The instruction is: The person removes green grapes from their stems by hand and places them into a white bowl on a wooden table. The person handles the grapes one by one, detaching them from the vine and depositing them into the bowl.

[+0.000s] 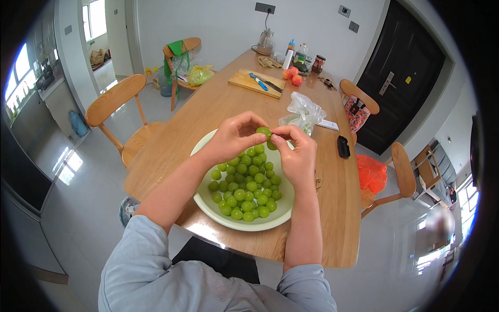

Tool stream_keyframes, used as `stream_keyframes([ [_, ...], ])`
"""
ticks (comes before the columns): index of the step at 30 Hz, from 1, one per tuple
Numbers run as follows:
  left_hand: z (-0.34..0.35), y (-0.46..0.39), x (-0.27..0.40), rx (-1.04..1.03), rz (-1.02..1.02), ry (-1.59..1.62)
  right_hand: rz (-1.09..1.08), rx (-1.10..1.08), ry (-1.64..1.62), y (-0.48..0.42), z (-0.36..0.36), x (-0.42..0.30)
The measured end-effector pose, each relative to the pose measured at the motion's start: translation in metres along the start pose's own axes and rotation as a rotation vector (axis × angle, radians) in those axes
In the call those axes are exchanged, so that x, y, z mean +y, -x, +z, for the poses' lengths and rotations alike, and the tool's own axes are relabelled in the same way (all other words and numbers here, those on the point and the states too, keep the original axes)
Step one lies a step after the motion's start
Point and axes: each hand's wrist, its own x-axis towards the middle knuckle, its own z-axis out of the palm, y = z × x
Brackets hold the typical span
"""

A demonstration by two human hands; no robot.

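Above the far rim of a pale green basin (243, 225), my left hand (237, 137) grips a green grape (263, 132) between thumb and fingers. My right hand (294, 150) meets it there, its thumb and index finger pinched at the grape's end. A second grape (271, 145) hangs just below, close to the right thumb; whether a stem joins the two I cannot tell. Many loose green grapes (241, 183) lie heaped in the basin. Small brown stem pieces (318, 182) rest on the table to the right of my right forearm.
Beyond the basin on the wooden table (187, 121) are a crumpled plastic bag (306, 111), a black case (343, 147) and a cutting board (243, 80) with a knife (269, 82). Apples (292, 74) and jars (318, 63) stand farther back. Wooden chairs (117, 97) flank both sides.
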Motion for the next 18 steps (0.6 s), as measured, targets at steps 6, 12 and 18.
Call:
stream_keyframes([
  [6,0.001,0.001,0.004,-0.022,-0.028,0.004,0.022,0.013,-0.044,0.001,-0.001,0.002],
  [12,0.001,0.001,0.005,-0.029,-0.028,0.012,0.061,0.011,-0.074,0.001,-0.001,0.003],
  [18,-0.009,-0.002,-0.002,0.032,-0.013,0.027,0.123,0.087,-0.179,0.001,-0.005,0.012],
])
